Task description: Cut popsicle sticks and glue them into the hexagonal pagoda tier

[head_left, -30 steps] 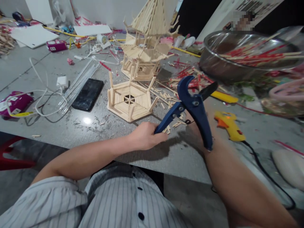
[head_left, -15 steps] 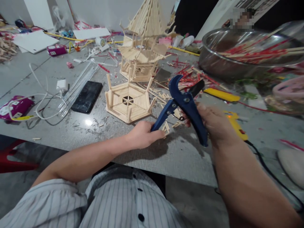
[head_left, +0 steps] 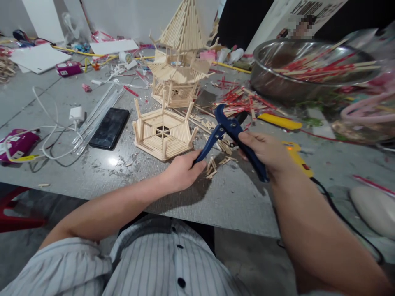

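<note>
One blue cutter (head_left: 231,126) bridges left grip (head_left: 181,172) and right grip (head_left: 268,154).

Single view here, riding on the person's head, facing forward and tipped steeply down across the grey speckled tabletop (head_left: 123,172). Very close in: the striped white shirt (head_left: 160,263) fills the bottom edge, so the lens sits just above the chest. Both forearms rise from the lower corners and meet at frame centre, left hand (head_left: 182,170) and right hand (head_left: 268,152) closed around the blue-handled metal cutter (head_left: 230,129). Farther back, upper centre, the tall wooden stick pagoda model (head_left: 180,61) loses its tip past the top edge. Upper right, the steel bowl of red-tipped sticks (head_left: 277,86) looms large and blurred (wide lens, edges bending).
</note>
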A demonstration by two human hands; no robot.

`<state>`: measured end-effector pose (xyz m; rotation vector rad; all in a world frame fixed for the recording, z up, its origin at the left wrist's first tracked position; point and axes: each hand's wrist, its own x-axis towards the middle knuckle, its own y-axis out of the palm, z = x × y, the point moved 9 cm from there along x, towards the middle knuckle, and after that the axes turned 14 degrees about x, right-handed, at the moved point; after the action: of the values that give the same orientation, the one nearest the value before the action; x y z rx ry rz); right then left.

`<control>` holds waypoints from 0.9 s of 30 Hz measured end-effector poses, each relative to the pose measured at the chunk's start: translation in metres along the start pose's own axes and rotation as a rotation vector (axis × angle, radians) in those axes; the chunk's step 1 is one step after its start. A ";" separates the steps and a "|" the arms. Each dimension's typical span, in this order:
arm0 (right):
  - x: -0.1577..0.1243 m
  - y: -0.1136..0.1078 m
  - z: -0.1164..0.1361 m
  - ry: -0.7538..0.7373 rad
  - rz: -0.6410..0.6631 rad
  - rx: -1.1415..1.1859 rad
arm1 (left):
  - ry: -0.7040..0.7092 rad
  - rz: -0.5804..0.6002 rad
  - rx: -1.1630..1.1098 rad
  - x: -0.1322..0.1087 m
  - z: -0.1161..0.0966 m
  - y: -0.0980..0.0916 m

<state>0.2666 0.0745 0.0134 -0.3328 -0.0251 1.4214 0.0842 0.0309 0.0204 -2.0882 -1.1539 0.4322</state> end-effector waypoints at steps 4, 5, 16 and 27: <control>0.003 0.001 0.000 -0.075 -0.016 -0.238 | -0.010 0.011 0.224 -0.001 0.003 0.004; 0.004 0.003 0.001 -0.105 -0.006 -0.306 | -0.016 0.010 0.248 -0.001 0.004 0.005; 0.006 -0.005 0.016 -0.410 -0.168 -0.641 | -0.071 0.010 0.303 0.002 0.013 0.005; -0.017 0.000 0.037 -0.684 -0.233 -0.590 | -0.178 0.052 0.632 0.000 0.012 0.008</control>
<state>0.2556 0.0654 0.0517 -0.2956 -1.0232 1.2132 0.0821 0.0332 0.0061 -1.5479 -0.9037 0.8936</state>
